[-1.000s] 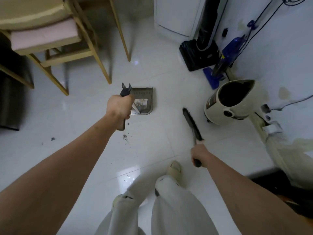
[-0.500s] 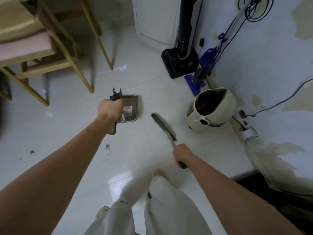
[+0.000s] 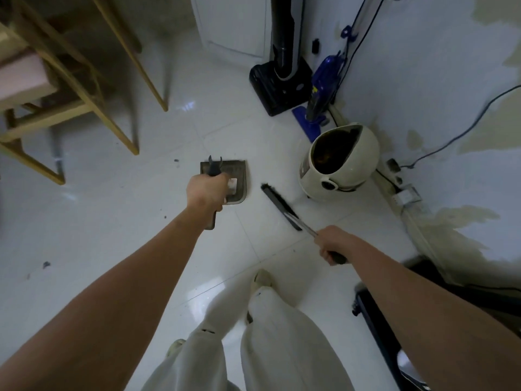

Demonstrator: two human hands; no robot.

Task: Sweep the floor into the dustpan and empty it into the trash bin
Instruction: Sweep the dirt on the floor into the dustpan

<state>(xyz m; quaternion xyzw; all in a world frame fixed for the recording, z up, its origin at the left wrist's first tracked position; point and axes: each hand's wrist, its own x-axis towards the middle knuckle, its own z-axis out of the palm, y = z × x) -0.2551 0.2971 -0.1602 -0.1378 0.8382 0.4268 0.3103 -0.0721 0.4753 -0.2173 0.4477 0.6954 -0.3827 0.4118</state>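
Since the earlier frame, the view has shifted so that the trash bin (image 3: 339, 162) now sits closer to the centre, and the brush (image 3: 280, 206) lies nearer to it. The left hand (image 3: 207, 190) grips the dustpan (image 3: 238, 180) handle with the fingers curled fully round it; the pan is held above the white tiled floor (image 3: 112, 210) at about 12 o'clock from the person's feet. A pale scrap lies inside the pan. The right hand (image 3: 332, 244) holds the brush handle in a closed grip, with the bristle head pointing toward 11 o'clock. The trash bin, cream-coloured with its mouth open and dark inside, stands by the wall at 2 o'clock from the brush head, near but apart from it. Dark debris specks lie on the floor at 9 o'clock of the left forearm. A wooden chair (image 3: 84, 88) stands at 10 o'clock.
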